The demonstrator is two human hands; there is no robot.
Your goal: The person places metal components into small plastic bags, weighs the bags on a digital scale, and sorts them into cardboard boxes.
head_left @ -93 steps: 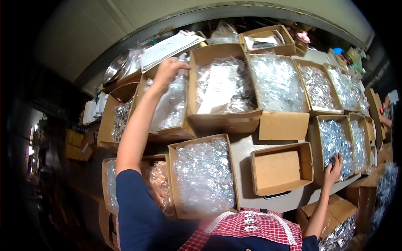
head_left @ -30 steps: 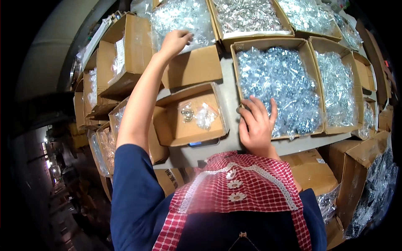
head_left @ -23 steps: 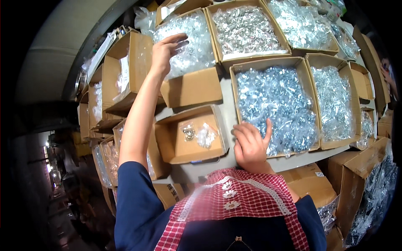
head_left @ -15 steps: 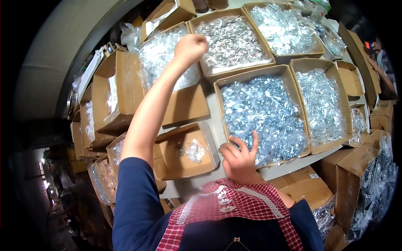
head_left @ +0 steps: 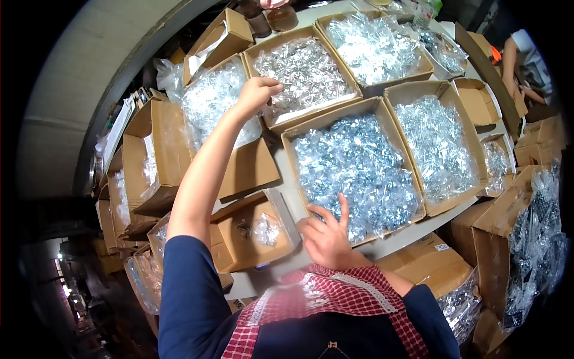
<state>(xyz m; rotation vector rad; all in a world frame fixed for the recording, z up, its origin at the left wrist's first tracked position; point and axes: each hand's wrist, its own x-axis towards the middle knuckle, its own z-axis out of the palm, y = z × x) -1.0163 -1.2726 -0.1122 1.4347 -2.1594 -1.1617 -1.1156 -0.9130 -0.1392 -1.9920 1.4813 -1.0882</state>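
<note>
My left hand point(head_left: 259, 96) is stretched far forward over the left wall of a cardboard box point(head_left: 320, 109) filled with small clear bags of silvery metal parts point(head_left: 302, 69). Its fingers point right and look pressed together; whatever may be between them cannot be made out. My right hand point(head_left: 326, 238) rests at the near left corner of another box point(head_left: 291, 157), which holds bags of bluish metal parts point(head_left: 359, 167). Its fingers are apart, the index finger reaching over the bags, and nothing shows in it.
Left of my left hand stands a box of clear bags point(head_left: 210, 102). A shallow carton point(head_left: 242, 261) below it holds a few small bags point(head_left: 266, 229). More bagged parts point(head_left: 433, 146) fill boxes at the right. Another person's arm point(head_left: 509, 66) shows at the far right.
The whole view has shifted, so the boxes appear further left and lower. My left hand has loosened from a fist and reaches slightly further over its box. The right hand stays at its box corner.
</note>
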